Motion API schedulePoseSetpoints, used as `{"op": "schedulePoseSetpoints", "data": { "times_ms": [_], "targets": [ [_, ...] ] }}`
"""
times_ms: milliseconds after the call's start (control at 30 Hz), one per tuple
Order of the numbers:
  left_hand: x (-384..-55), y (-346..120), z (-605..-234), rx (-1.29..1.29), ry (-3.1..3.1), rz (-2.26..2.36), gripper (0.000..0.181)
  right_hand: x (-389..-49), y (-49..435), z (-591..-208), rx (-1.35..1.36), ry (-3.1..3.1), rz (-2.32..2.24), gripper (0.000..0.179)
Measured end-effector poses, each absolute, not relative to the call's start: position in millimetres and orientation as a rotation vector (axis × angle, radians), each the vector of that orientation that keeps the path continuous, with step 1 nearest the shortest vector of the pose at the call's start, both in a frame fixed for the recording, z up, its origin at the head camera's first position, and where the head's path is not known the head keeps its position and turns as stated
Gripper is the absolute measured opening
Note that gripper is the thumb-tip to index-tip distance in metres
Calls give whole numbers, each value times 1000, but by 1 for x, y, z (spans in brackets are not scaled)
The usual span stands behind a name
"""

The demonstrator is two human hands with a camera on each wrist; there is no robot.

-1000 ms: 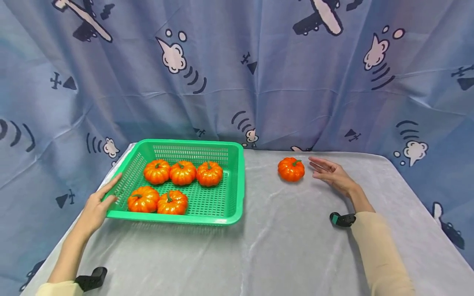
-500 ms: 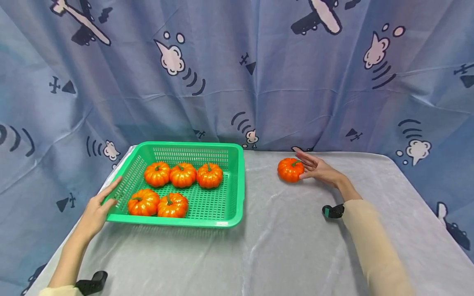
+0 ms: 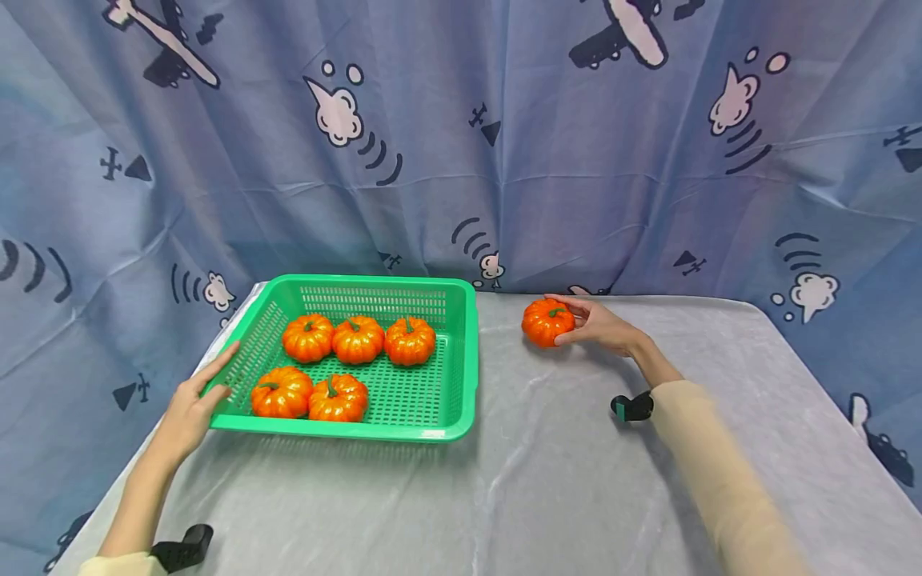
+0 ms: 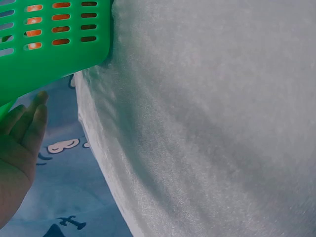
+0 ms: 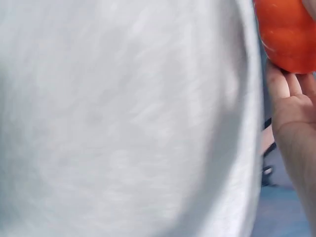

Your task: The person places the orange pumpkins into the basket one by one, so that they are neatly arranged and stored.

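A green plastic basket [image 3: 461, 360] with slotted walls stands at the left of the table. Several small orange pumpkins [image 3: 338, 398] lie inside it, in two rows. My left hand [image 3: 184, 412] holds the basket's left rim near the front corner, the thumb over the rim. In the left wrist view its other fingers [image 4: 37, 121] extend below the rim. To the right of the basket, my right hand [image 3: 601, 326] grips another orange pumpkin [image 3: 547, 322] from its right side. The right wrist view shows only part of this pumpkin [image 5: 289, 37]; whether it touches the table is unclear.
A pale grey cloth covers the table [image 3: 562, 480]. Behind it hangs a blue curtain [image 3: 432, 200] printed with planes and clouds, close to the table's back edge. The basket's right wall lies between the gripped pumpkin and those inside.
My right hand has moved left to the lone pumpkin and taken hold of it. The pumpkin has shifted slightly left and back. My left hand and the basket keep their place.
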State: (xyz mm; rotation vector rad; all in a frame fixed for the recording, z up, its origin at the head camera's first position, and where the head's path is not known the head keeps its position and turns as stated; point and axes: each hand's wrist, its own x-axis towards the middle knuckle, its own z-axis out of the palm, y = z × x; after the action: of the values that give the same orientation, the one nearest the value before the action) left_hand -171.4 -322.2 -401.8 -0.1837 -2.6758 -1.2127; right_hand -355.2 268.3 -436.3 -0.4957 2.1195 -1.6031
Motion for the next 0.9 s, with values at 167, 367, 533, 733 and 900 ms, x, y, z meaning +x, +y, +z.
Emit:
{"op": "schedulePoseSetpoints", "data": {
  "times_ms": [167,367,533,733,900],
  "targets": [
    [-171,-323,-401,-190,-2669,-1201,56,-348,256,-405,-614,2090,-1632,84],
    [-172,-323,-402,-168,-2669,-1203,56,-331,232,-369,-708,2032,-1684,84],
    [-172,-322,-402,-187,-2662,-1224,55,-315,208,-350,-720,1999,-1754,83],
    [-172,-322,-402,-204,-2653,-1211,55,-297,176,-338,-740,2051,-1806,82],
    [-172,-323,-401,-199,-2666,-1220,56,-281,147,-336,-723,2067,-1825,81]
  ]
}}
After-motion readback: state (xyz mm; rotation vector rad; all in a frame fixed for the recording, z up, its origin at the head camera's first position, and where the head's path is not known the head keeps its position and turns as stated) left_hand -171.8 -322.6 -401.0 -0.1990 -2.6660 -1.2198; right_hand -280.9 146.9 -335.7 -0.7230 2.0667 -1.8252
